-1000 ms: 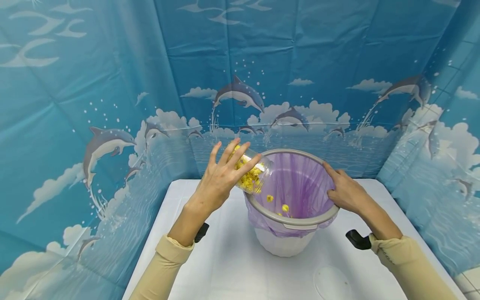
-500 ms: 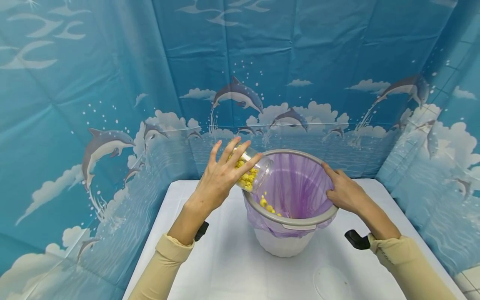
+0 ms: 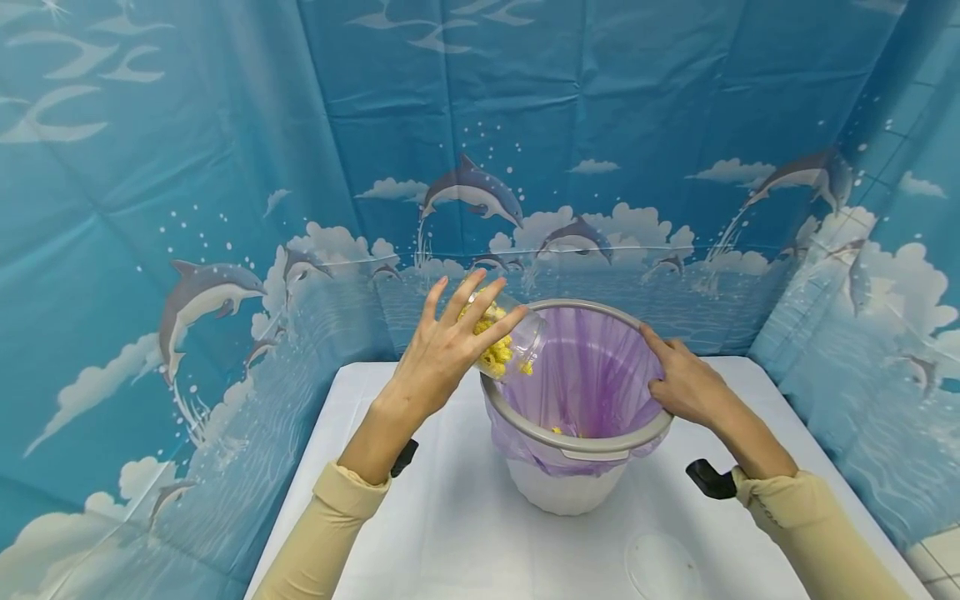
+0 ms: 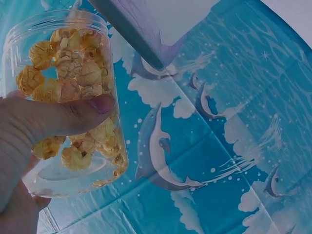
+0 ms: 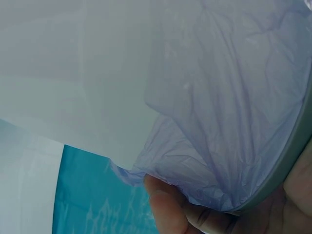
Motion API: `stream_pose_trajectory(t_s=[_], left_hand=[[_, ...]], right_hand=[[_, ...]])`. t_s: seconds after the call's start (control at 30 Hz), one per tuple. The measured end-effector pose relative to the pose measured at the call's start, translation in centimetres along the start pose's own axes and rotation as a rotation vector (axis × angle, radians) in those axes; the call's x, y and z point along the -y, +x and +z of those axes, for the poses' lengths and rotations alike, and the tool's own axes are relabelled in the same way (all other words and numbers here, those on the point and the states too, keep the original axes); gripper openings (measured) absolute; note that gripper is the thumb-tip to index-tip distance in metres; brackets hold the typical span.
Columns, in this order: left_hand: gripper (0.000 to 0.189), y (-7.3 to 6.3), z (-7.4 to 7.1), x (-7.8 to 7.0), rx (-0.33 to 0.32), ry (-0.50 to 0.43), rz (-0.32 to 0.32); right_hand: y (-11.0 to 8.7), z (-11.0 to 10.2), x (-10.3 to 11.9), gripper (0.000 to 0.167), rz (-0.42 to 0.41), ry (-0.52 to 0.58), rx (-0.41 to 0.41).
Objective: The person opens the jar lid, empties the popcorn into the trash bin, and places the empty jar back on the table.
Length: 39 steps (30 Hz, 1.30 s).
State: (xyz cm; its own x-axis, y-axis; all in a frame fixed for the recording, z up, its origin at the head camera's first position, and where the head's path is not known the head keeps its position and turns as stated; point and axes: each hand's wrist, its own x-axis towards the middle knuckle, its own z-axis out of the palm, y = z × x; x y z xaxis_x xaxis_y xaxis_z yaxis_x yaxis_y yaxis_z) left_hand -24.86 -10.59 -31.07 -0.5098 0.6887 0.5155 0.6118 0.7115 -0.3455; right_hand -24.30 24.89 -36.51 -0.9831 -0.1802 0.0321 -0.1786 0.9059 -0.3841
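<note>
My left hand (image 3: 438, 354) grips a clear plastic jar (image 3: 534, 333) from above, tipped with its mouth over the left rim of a bin. Yellow popcorn (image 3: 491, 346) fills part of the jar, with a piece near the mouth. In the left wrist view, the thumb (image 4: 73, 114) lies across the jar's side. The white bin (image 3: 567, 492) has a grey rim and a purple bag (image 3: 600, 358) lining it; a few yellow pieces show low inside. My right hand (image 3: 690, 382) grips the bin's right rim, fingers curled under the bag's fold in the right wrist view.
The bin stands on a white-covered table (image 3: 450, 517). A clear round lid (image 3: 662, 567) lies near the table's front, to the right of the bin. A blue dolphin-print curtain (image 3: 525, 125) hangs around the back and sides.
Several popcorn pieces have dropped from the jar into the bin, leaving less in the jar. Both hands have kept nearly the same place and hold.
</note>
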Motion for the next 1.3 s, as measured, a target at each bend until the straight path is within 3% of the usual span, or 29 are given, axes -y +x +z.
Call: stream_pose_trajectory(t_s=[1.3], left_hand=[[0.091, 1.0, -0.3, 0.5, -0.020, 0.098, 0.079]], right_hand=[[-0.1, 0.1, -0.1, 0.085, -0.009, 0.010, -0.008]])
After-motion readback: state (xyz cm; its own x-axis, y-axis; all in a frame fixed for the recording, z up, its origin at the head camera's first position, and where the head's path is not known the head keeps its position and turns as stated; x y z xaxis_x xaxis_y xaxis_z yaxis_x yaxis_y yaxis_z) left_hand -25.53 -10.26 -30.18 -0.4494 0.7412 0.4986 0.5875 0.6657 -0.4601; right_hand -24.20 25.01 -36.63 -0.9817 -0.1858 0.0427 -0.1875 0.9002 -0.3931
